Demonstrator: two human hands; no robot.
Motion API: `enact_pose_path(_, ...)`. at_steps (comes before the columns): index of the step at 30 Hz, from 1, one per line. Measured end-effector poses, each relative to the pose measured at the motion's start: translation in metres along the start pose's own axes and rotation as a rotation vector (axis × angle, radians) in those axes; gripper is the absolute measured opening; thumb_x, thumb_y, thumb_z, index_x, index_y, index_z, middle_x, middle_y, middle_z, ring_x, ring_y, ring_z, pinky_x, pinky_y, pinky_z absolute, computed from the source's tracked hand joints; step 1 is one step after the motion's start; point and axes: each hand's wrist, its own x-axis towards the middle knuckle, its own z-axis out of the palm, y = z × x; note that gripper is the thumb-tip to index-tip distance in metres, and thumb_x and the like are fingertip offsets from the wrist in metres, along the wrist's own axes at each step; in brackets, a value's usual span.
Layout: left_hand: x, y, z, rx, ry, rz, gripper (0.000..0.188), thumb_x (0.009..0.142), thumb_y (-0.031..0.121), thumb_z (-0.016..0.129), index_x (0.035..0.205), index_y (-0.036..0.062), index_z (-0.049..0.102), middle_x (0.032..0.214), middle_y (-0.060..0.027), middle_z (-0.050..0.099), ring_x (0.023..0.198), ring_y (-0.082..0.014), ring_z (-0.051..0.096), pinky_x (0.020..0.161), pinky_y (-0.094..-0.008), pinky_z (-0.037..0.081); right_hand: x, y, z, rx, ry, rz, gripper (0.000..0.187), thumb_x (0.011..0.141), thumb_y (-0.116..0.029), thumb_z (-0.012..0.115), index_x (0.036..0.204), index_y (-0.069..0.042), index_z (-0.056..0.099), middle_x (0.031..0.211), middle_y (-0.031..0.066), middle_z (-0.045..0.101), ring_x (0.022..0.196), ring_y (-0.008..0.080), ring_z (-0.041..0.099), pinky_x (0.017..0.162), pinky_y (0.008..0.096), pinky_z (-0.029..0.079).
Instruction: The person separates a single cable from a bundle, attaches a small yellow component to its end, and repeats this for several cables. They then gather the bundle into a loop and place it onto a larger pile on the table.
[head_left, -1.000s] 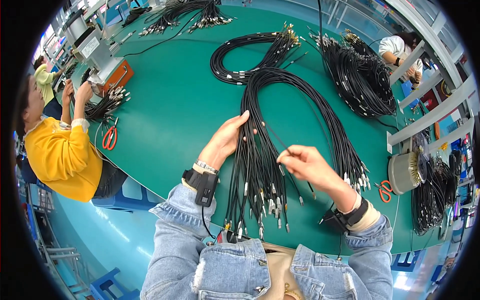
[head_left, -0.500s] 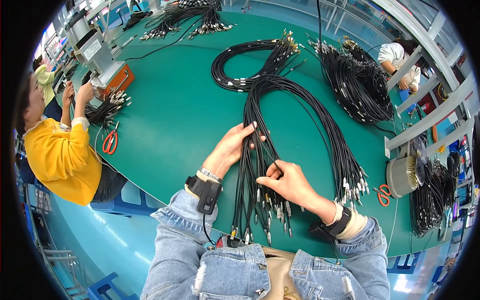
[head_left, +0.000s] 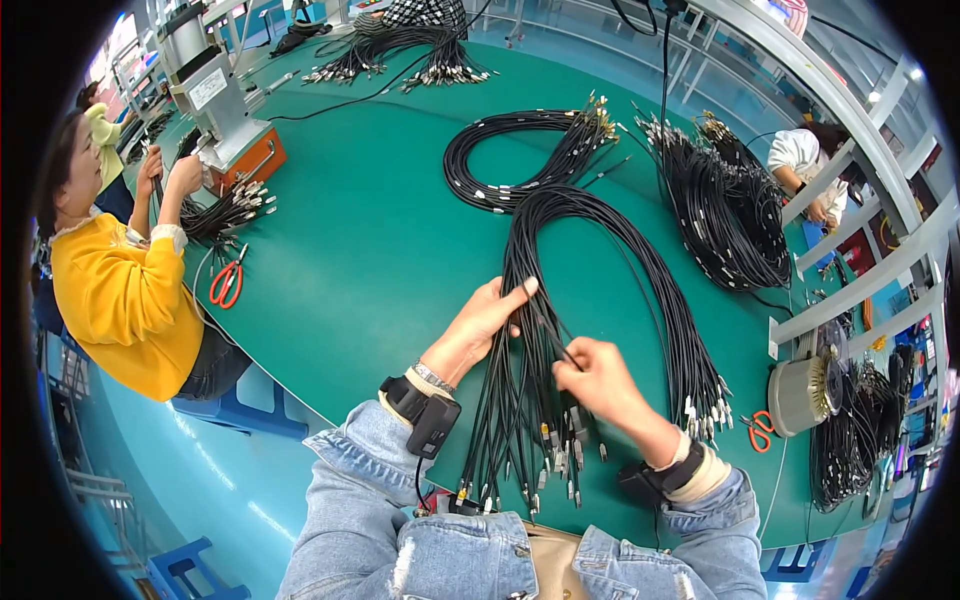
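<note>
A thick bundle of thin black cables [head_left: 545,205] arches over the green tabletop [head_left: 370,210] in front of me. My left hand [head_left: 490,318] is closed round its left leg, with the thumb across the strands. Below that grip the strands fan out toward me and end in small metal connectors [head_left: 540,480]. My right hand [head_left: 605,385] pinches a black cable at the right side of the fan; its fingertips are slightly blurred. The bundle's other leg ends in silvery connectors [head_left: 705,415], lying on the table beyond my right hand.
A coiled cable bundle [head_left: 455,160] lies behind, and a larger heap [head_left: 725,220] at the right. Orange-handled scissors [head_left: 760,432] rest beside a grey round machine [head_left: 800,398]. At the left, a person in yellow [head_left: 125,300] works at a press [head_left: 215,110] near red scissors [head_left: 228,283].
My right hand has moved slightly right, drawing the pinched cable away from the fan. My left hand keeps its hold on the bundle. The whole view has shifted a little.
</note>
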Motion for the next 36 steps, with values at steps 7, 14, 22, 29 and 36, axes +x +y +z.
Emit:
enact_pose_path(7, 0.001, 0.004, -0.012, -0.096, -0.119, -0.025, 0.028, 0.088, 0.033, 0.061, 0.098, 0.0075, 0.054, 0.086, -0.0036, 0.066, 0.076, -0.0104, 0.063, 0.049, -0.0188, 0.042, -0.011, -0.001, -0.053, 0.669, -0.035, 0.416, 0.015, 0.082, -0.014, 0.065, 0.078, -0.003, 0.055, 0.059, -0.0012, 0.052, 0.053, 0.0069, 0.047, 0.047, 0.0238, 0.035)
enact_pose_path(14, 0.004, 0.002, -0.002, -0.045, -0.060, 0.028, 0.024, 0.087, 0.027, 0.064, 0.096, 0.0077, 0.054, 0.083, -0.0035, 0.066, 0.066, -0.0064, 0.061, 0.042, -0.0151, 0.037, -0.003, -0.021, -0.007, -0.021, -0.082, 0.052, 0.017, 0.082, -0.018, 0.067, 0.077, -0.004, 0.059, 0.063, -0.0032, 0.052, 0.052, 0.0039, 0.042, 0.045, 0.0212, 0.030)
enact_pose_path(22, 0.000, 0.006, -0.008, -0.003, 0.066, -0.066, 0.022, 0.086, 0.027, 0.065, 0.092, 0.0080, 0.055, 0.075, -0.0021, 0.063, 0.059, -0.0053, 0.057, 0.040, -0.0143, 0.035, -0.005, -0.008, -0.036, 0.650, -0.171, 0.349, 0.016, 0.083, -0.020, 0.067, 0.076, -0.006, 0.060, 0.061, -0.0050, 0.050, 0.050, 0.0023, 0.039, 0.043, 0.0196, 0.026)
enact_pose_path(29, 0.002, 0.002, -0.011, -0.267, 0.015, -0.136, 0.022, 0.088, 0.027, 0.063, 0.094, 0.0073, 0.056, 0.076, -0.0024, 0.061, 0.060, -0.0069, 0.056, 0.040, -0.0149, 0.036, -0.010, 0.002, -0.044, 0.812, -0.154, 0.379, 0.016, 0.084, -0.018, 0.065, 0.074, -0.008, 0.058, 0.059, -0.0062, 0.047, 0.045, 0.0013, 0.034, 0.042, 0.0193, 0.023)
enact_pose_path(36, 0.005, 0.005, -0.016, -0.341, -0.026, -0.136, 0.019, 0.089, 0.024, 0.059, 0.097, 0.0065, 0.057, 0.075, -0.0022, 0.060, 0.059, -0.0075, 0.055, 0.039, -0.0154, 0.036, -0.007, 0.020, -0.049, 0.925, -0.250, 0.390, 0.019, 0.087, -0.018, 0.063, 0.073, -0.008, 0.056, 0.057, -0.0071, 0.045, 0.042, 0.0006, 0.027, 0.042, 0.0199, 0.022)
